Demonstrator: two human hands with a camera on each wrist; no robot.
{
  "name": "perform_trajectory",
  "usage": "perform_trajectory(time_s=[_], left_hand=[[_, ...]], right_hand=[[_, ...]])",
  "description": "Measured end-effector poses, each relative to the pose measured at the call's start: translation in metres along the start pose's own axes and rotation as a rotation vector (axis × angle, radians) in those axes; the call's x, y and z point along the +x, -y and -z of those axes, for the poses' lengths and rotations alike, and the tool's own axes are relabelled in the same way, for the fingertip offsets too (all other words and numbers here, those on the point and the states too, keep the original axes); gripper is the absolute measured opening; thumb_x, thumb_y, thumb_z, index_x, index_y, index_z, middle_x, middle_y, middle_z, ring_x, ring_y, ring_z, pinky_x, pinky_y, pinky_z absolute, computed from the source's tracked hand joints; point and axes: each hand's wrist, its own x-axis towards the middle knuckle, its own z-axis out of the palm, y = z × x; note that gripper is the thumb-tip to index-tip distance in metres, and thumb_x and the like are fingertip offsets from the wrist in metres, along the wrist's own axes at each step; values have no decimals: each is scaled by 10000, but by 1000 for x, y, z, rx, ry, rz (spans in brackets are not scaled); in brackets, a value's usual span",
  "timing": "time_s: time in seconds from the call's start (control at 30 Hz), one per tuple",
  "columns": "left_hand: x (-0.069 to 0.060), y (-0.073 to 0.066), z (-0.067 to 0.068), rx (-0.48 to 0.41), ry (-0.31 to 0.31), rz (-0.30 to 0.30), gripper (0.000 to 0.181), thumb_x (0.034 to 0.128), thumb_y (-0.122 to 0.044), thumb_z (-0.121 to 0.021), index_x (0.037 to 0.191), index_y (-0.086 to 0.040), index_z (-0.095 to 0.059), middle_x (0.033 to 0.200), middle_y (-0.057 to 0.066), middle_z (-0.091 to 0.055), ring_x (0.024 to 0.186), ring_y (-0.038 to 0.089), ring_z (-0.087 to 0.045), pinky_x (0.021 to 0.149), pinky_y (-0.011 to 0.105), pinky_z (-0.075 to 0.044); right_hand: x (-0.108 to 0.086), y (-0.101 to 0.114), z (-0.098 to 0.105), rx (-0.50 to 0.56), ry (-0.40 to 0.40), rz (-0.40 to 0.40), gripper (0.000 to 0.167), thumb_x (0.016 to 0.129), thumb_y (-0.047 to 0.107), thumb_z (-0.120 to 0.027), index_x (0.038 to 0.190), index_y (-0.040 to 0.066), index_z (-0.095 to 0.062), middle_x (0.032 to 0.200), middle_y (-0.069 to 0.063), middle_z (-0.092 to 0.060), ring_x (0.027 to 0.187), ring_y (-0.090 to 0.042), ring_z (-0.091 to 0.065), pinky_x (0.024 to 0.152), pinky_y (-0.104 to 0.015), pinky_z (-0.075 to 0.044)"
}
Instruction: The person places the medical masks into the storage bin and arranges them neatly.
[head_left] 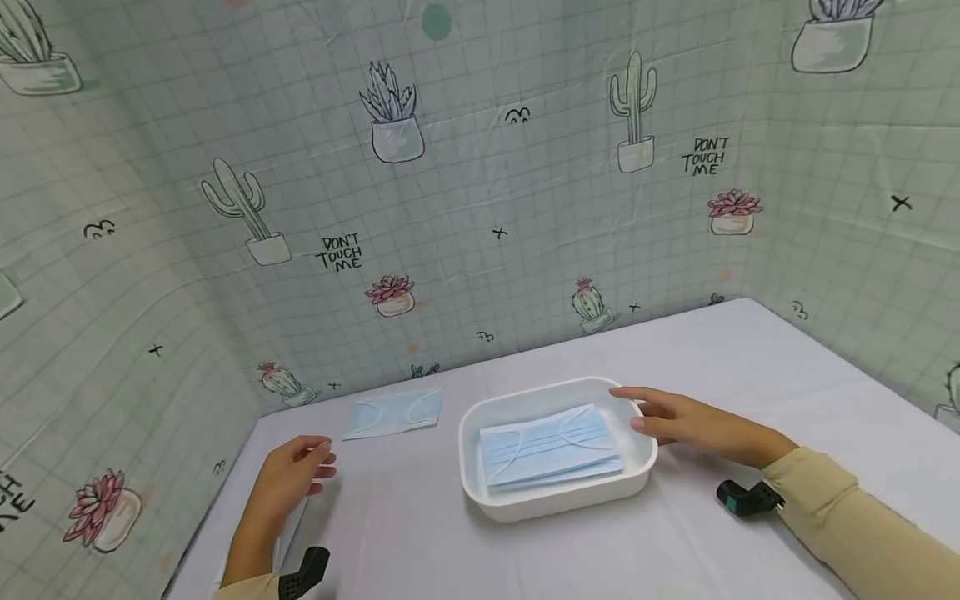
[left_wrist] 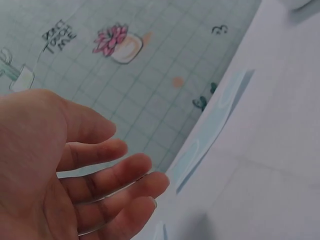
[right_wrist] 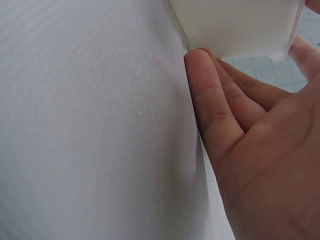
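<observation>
A white plastic tray (head_left: pixel 557 505) holds a small stack of light blue face masks (head_left: pixel 551 450) with white ear loops. My right hand (head_left: pixel 682 425) holds the tray's right end, thumb and index finger over the rim. Its other fingers (right_wrist: pixel 215 100) lie against the tray's outer wall in the right wrist view. My left hand (head_left: pixel 288 475) hovers left of the tray, fingers loosely bent, palm holding nothing. Beyond it, a single face mask (head_left: pixel 393 413) lies flat near the table's back edge. Another pale mask (head_left: pixel 288 533) is partly hidden under the left forearm.
A white cloth covers the table (head_left: pixel 405 517). Behind and at both sides hangs a pale green grid curtain (head_left: pixel 465 192) printed with cacti. Dark wrist devices (head_left: pixel 750 498) sit at both sleeves.
</observation>
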Motion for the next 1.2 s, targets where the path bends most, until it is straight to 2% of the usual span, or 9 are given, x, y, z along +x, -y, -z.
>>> perform_trajectory(time_s=[0.27,0.43,0.7,0.77,0.87,0.93,1.0,1.1,1.2], left_hand=[[2,22,24,-41,-53,49,461,1064,-261,-478,1382,73,-490,1276,289,-575,980,242,-674,775,330,-560],[4,31,29,-67,-103,76,436,1056,-228,-480,1347,95,-504,1221,291,-602,905,195,-678,725,304,-553],[-3,50,44,-66,-98,114,495,1063,-287,-478,1392,82,-458,1217,242,-627,929,189,-680,765,313,-560],[-5,54,47,-101,-147,149,486,1059,-270,-488,1381,93,-461,1197,248,-631,879,162,-685,736,303,-564],[-7,60,49,-141,-273,187,443,1047,-218,-493,1345,109,-491,1192,286,-619,804,138,-688,677,277,-564],[-7,62,51,-145,-338,235,429,1040,-209,-491,1340,98,-504,1225,296,-592,795,146,-680,645,262,-554],[-7,65,52,-123,-370,277,431,1041,-225,-483,1344,82,-509,1269,304,-557,815,178,-668,618,259,-528],[-8,70,54,-107,-380,322,430,1040,-229,-488,1340,78,-506,1272,304,-543,814,205,-654,600,245,-490],[-12,77,58,-122,-390,313,413,1034,-177,-488,1321,121,-492,1215,326,-564,744,162,-645,572,221,-464]], right_hand=[[1,0,-1,-24,-7,-7,575,1041,404,-523,1568,343,-302,1525,-176,-388,1321,-287,-458,1004,-473,-402],[-5,1,2,-33,-23,-15,574,1041,408,-521,1568,340,-303,1524,-191,-383,1314,-299,-461,996,-476,-408],[0,2,0,-33,-5,2,551,1044,393,-519,1555,371,-316,1513,-157,-409,1270,-255,-494,995,-472,-401],[1,2,0,-34,0,7,548,1046,390,-514,1556,370,-314,1509,-156,-414,1258,-249,-498,993,-470,-402],[2,2,0,-38,-2,12,549,1047,391,-511,1557,371,-309,1518,-164,-403,1276,-254,-485,998,-470,-399],[2,2,0,-41,-4,11,553,1045,400,-512,1558,370,-309,1527,-171,-389,1296,-264,-472,1000,-469,-402],[2,2,0,-44,-9,8,558,1042,404,-517,1559,366,-311,1529,-178,-383,1305,-273,-465,998,-468,-406],[0,1,0,-47,-13,-1,559,1041,405,-520,1558,366,-313,1521,-178,-390,1299,-274,-466,994,-472,-406],[0,1,0,-41,-6,0,555,1044,397,-516,1559,367,-310,1515,-171,-398,1291,-265,-470,996,-475,-402]])
